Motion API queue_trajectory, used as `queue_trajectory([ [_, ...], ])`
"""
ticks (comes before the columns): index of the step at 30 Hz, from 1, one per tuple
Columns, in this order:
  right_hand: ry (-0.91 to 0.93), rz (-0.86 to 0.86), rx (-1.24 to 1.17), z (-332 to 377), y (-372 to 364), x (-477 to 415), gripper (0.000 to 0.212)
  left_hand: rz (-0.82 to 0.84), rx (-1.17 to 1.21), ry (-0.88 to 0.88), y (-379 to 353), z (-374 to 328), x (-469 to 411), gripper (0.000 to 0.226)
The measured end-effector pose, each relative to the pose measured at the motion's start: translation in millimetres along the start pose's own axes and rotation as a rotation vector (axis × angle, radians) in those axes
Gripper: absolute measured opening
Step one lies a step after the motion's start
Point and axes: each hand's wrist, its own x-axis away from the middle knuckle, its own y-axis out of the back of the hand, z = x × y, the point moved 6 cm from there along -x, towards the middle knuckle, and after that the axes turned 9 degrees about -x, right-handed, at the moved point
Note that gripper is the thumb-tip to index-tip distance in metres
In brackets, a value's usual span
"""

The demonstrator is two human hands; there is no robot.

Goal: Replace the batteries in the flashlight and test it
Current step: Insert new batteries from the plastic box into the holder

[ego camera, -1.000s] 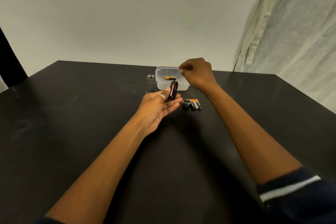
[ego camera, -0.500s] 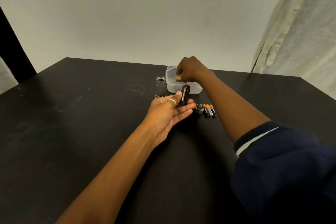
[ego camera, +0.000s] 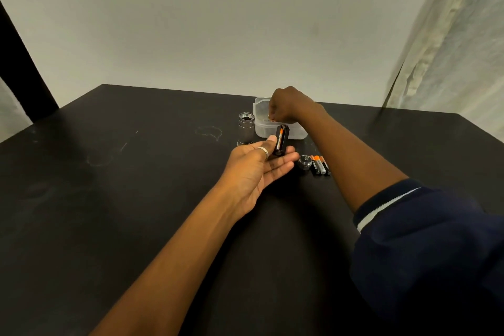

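My left hand (ego camera: 257, 169) lies palm up over the black table (ego camera: 136, 199). Its thumb and fingers hold a black battery holder (ego camera: 281, 139) upright, with an orange and black battery in it. My right hand (ego camera: 289, 105) reaches down into a clear plastic box (ego camera: 272, 131), fingers curled around a small orange battery (ego camera: 271, 117) that is mostly hidden. The silver flashlight body (ego camera: 246, 128) stands upright, open end up, left of the box. Its tail cap (ego camera: 305, 162) lies beside three loose batteries (ego camera: 319, 165).
A pale curtain (ego camera: 450, 49) hangs at the right, past the table's far right corner. A dark post (ego camera: 19, 63) stands at the far left. A plain wall rises behind the table's far edge.
My right hand has dropped from above the box's rim down into the box, onto the battery. The view has shifted, bringing my right sleeve into sight. The left hand keeps holding the holder.
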Motion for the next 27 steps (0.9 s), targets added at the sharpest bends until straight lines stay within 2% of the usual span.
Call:
queue_trajectory([
  [5,0.017,0.011,0.041,3.1,3.1,4.9,0.021,-0.002,-0.002,0.01,0.2,0.7,-1.6,0.025],
  [9,0.098,-0.183,-0.042,11.7,29.5,22.1,0.026,0.001,0.008,0.01,-0.2,-0.4,-1.0,0.025],
  [12,0.145,-0.369,-0.237,17.4,59.8,51.1,0.024,-0.004,0.021,0.017,-0.3,-1.1,0.5,0.024],
  [15,0.161,-0.485,-0.511,17.8,76.1,97.0,0.018,0.0,0.014,0.015,-1.5,-1.9,3.4,0.023],
  [20,0.058,-0.476,-0.901,9.3,60.1,167.4,0.012,-0.015,-0.015,-0.016,-2.3,-2.3,6.2,0.026],
  [23,0.04,-0.533,-0.927,8.3,53.9,189.9,0.014,-0.023,-0.02,-0.035,-1.9,-2.7,6.3,0.024],
  [27,0.122,-0.636,-0.802,18.4,47.8,206.3,0.011,-0.032,-0.051,-0.044,-0.7,-2.9,5.2,0.023],
])
